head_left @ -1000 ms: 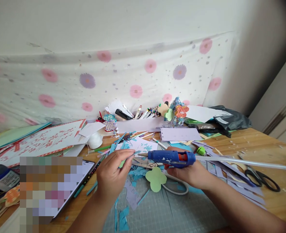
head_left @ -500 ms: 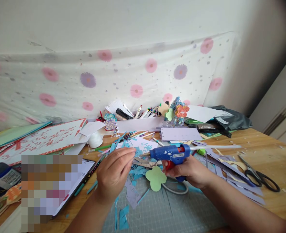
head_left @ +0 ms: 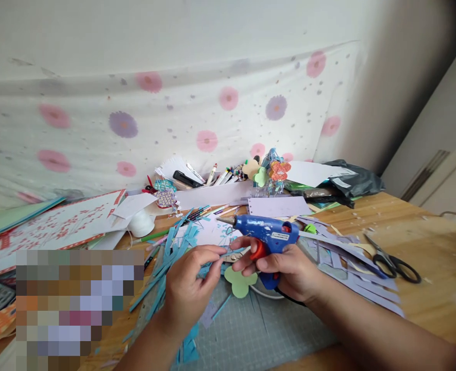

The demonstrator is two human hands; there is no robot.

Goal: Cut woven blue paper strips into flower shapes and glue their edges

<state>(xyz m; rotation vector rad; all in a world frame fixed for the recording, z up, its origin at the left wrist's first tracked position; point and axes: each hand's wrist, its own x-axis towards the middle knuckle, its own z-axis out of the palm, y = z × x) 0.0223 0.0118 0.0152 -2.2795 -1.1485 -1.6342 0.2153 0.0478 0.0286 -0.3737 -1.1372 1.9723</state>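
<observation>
My right hand [head_left: 285, 265] is wrapped round the handle of a blue glue gun [head_left: 266, 232], with its nozzle toward the left. The forefinger of that hand stretches out past the red trigger toward my left hand. My left hand [head_left: 192, 275] pinches something small, too small to make out, between thumb and fingertips. A green paper flower [head_left: 241, 282] lies just below the gun on the grey cutting mat [head_left: 266, 335]. Blue paper strips [head_left: 162, 275] lie behind and left of my left hand.
Black-handled scissors [head_left: 393, 265] and purple paper strips [head_left: 359, 273] lie on the right. A white roll [head_left: 141, 222] stands at the left, near a printed red-and-white sheet [head_left: 65, 221]. Pens, a purple box [head_left: 212, 196] and paper flowers [head_left: 280, 170] are at the back.
The glue gun's nozzle has moved up and away from my left fingertips. My right forefinger has stretched out toward my left hand. The view has shifted, and more blue strips show at left.
</observation>
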